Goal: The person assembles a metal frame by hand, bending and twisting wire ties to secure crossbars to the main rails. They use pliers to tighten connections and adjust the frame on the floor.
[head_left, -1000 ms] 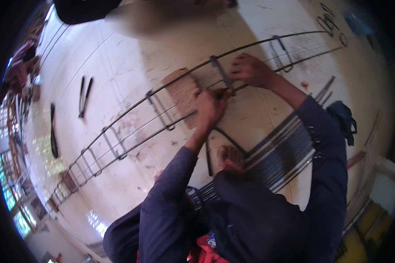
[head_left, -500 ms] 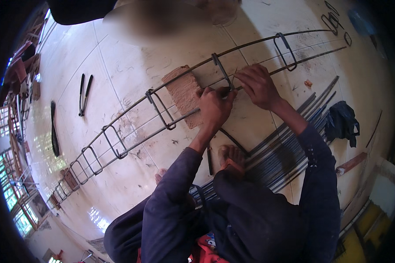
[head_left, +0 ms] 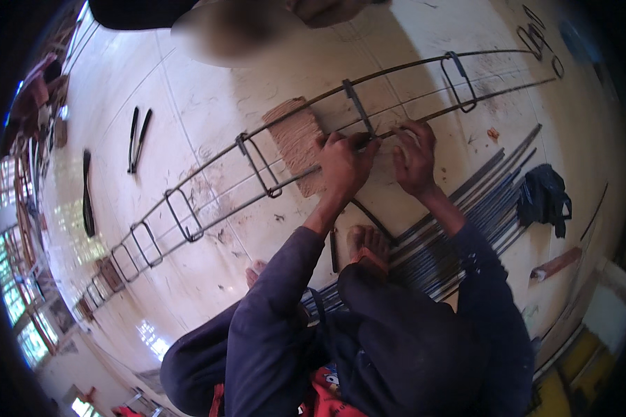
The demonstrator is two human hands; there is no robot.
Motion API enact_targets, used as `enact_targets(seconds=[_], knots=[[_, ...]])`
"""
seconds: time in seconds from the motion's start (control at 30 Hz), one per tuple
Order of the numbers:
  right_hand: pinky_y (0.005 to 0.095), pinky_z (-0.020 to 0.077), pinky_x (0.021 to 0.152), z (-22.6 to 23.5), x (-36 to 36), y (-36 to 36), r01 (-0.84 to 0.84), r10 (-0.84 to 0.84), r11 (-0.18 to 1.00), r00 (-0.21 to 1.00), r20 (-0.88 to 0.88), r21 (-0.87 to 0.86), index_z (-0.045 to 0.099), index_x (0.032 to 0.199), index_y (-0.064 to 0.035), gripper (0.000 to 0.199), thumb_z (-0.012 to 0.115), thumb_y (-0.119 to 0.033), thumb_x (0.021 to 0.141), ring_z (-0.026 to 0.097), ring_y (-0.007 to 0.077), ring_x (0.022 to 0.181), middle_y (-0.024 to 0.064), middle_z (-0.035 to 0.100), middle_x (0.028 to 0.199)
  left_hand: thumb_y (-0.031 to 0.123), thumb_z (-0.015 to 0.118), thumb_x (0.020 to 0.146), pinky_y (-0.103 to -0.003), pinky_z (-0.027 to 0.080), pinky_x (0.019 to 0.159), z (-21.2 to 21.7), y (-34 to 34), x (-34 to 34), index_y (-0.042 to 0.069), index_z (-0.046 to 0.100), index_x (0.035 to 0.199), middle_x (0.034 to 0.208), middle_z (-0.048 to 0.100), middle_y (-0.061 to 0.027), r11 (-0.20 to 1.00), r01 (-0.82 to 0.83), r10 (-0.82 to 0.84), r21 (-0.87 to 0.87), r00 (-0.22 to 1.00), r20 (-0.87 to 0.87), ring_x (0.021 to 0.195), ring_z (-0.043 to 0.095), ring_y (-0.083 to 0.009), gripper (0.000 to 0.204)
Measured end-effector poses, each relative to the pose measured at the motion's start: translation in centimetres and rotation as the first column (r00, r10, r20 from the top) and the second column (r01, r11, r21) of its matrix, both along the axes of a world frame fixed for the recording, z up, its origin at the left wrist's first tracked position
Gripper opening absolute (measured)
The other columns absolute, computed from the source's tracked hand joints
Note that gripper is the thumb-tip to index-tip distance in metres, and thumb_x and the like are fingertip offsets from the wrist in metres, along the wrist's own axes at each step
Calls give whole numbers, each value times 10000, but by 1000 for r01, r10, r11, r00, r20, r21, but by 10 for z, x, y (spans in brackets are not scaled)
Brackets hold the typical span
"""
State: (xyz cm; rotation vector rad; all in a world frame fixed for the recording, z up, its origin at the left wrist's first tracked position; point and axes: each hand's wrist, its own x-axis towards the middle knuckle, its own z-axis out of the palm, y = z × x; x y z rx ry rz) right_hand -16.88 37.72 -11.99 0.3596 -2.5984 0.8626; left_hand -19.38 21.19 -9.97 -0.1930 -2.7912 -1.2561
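A long ladder-like frame lies across the floor, made of two rebars [head_left: 224, 220] with rectangular steel stirrups [head_left: 259, 165] around them. My left hand [head_left: 346, 165] is closed on the lower corner of one stirrup [head_left: 358, 106], where it meets the near rebar. Close by on the right, my right hand [head_left: 416, 158] has its fingers bent together at the near rebar. A thin wire seems to show by its fingertips, but what they hold is too small to make out. Under the frame, beside my left hand, sits a rough reddish brick [head_left: 289, 135].
Long-handled nippers [head_left: 139, 139] and a dark wire bundle [head_left: 87, 194] lie at the left. Several loose steel rods [head_left: 459, 233] run beside my feet, near a black plastic bag [head_left: 544, 198]. Loose stirrups [head_left: 532, 38] lie at far right. Another person is at the top edge.
My right hand has drawn slightly down from the joint, its fingers more curled. The left hand keeps its hold on the stirrup corner. The whole view has shifted slightly.
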Motion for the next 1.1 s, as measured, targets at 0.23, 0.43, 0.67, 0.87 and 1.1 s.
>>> enact_targets(seconds=[0.23,0.43,0.67,0.87,1.1], knots=[[462,260,1050,-49,8,-11,-73,71,996,997,30,56,468,1265,-27,401,424,-83,870,345,347,1271,184,413,1335,400,640,762,-426,368,836,-6,-4,-1,91,724,864,755,667,-136,999,9,-9,-40,1000,11,789,598,-283,336],[423,256,1051,-86,-25,28,-289,281,951,956,87,111,497,1256,-64,355,402,-124,919,415,292,1225,131,512,1267,433,604,737,-463,338,871,-9,-1,-4,121,714,725,714,640,-155,1000,8,-11,25,996,89,705,595,-297,331],[319,441,916,-106,-21,129,-89,126,988,934,335,-123,587,1143,12,325,573,-114,844,582,206,1036,112,620,1132,300,563,714,-468,388,701,-54,-12,22,92,604,859,842,540,-173,974,-215,202,-67,966,-164,791,521,-331,257],[277,451,843,-34,-37,91,-24,-153,911,908,391,412,598,1175,-78,322,449,-192,913,597,156,961,35,642,1077,329,420,823,-449,303,878,-67,-125,162,146,473,1094,1118,429,-174,864,-367,457,-343,859,231,1040,405,-336,331],[283,447,830,-36,-30,93,-2,-185,920,879,440,391,604,1160,-66,322,463,-213,911,590,160,919,44,640,1033,362,253,950,-426,204,1086,-57,-182,253,210,319,1368,1439,299,-176,809,-164,549,-564,553,627,1330,270,-341,450]])
